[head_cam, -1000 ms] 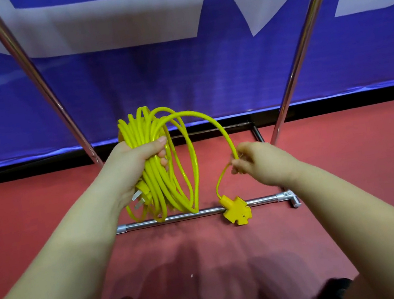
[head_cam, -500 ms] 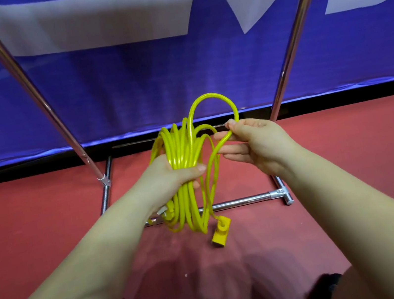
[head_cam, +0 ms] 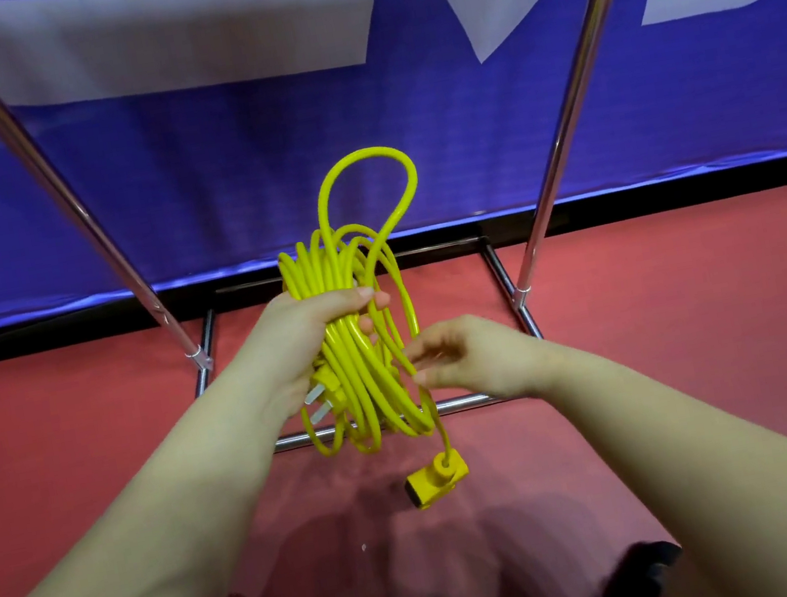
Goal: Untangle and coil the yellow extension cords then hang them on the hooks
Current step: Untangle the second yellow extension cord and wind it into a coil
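A: Coil (head_cam: 356, 351) first; where does it sit?

B: Centre of the view, held off the red floor (head_cam: 694, 300); the left hand (head_cam: 305, 344) has its fingers wrapped round the upper middle of the yellow bundle, so that grip is clamped on the coil; its long axis runs from 12 to 6 o'clock.

A: And the other hand?

B: The right hand (head_cam: 469, 356) is at 3 o'clock of the bundle, just beside it, fingers pointing toward 9 o'clock; they seem to pinch the loose tail (head_cam: 434, 411) where it leaves the coil, though motion blur makes that hard to confirm.

A: What does the coming move turn on?

B: In my judgement, the tail; it drops toward 6 o'clock from the right hand and ends in the yellow socket block (head_cam: 435, 484), which hangs below the coil; a spare loop (head_cam: 364, 183) stands up at 12 o'clock; the right hand is nearer the tail, so it would likely wrap or tuck it.

A: Anything hidden?

B: The plug (head_cam: 324, 393) shows only its metal prongs, at 7 o'clock of the left hand; no hooks are in view; the rack's chrome poles (head_cam: 67, 196) are cut off at the top edge; behind stands a blue banner (head_cam: 254, 165).
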Demonstrator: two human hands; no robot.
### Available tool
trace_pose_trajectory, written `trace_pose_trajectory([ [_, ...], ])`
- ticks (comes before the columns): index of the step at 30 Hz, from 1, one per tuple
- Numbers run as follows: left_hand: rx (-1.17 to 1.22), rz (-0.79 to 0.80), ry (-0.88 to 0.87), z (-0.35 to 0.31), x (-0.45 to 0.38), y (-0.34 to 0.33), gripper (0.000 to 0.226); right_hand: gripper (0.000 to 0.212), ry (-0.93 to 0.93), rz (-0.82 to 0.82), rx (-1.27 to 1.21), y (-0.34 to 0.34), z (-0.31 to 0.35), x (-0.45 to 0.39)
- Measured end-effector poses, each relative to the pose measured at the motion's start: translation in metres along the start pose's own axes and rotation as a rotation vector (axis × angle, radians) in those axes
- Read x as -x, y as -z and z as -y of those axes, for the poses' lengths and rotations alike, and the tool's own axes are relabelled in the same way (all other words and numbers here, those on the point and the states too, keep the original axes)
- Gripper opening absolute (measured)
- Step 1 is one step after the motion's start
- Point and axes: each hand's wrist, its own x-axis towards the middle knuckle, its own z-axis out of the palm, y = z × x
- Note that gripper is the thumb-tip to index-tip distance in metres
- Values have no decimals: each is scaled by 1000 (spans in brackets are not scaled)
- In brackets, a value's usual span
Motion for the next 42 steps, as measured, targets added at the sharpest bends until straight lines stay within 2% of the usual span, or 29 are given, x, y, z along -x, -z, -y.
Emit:
trace_pose_trajectory([
  [1,8,8,3,-1,1,0,10,6,-12,29,27,-3,-1,0],
  [4,28,-15,2,-5,2,2,11,18,-24,26,79,-3,-1,-1],
  [8,110,-104,-11,-11,-3,9,11,14,-23,-70,236,2,-1,-1],
  [13,156,-145,-50,-16,-8,22,29,18,-117,-9,301,3,-5,2],
  [16,166,-172,-53,-20,-11,30,31,19,-50,-168,266,6,-8,1],
  [19,178,-225,-65,-19,-17,37,12,20,-33,-393,139,13,-9,1],
  [22,34,-231,-74,-13,-18,40,7,13,-98,-469,149,16,-10,3],
  [25,-70,-228,-90,-9,-17,40,5,14,-223,-411,328,16,-7,5],
  [28,-102,-201,-96,-7,-16,41,4,25,-283,-166,539,14,11,10],
  [31,-165,-150,-104,-4,-14,37,4,27,-305,168,474,6,35,19],
  [34,-271,-53,-105,-1,-12,32,6,22,-220,265,353,7,51,28],
  [36,-360,33,-112,2,-8,29,12,19,-99,172,229,15,56,31],
  [38,-459,120,-119,3,-4,24,25,17,29,13,71,25,57,29],
  [40,-414,220,-97,6,1,15,15,14,114,-128,-60,31,55,27],
  [42,-261,296,-22,9,6,4,13,14,157,-234,-137,32,53,24],
])
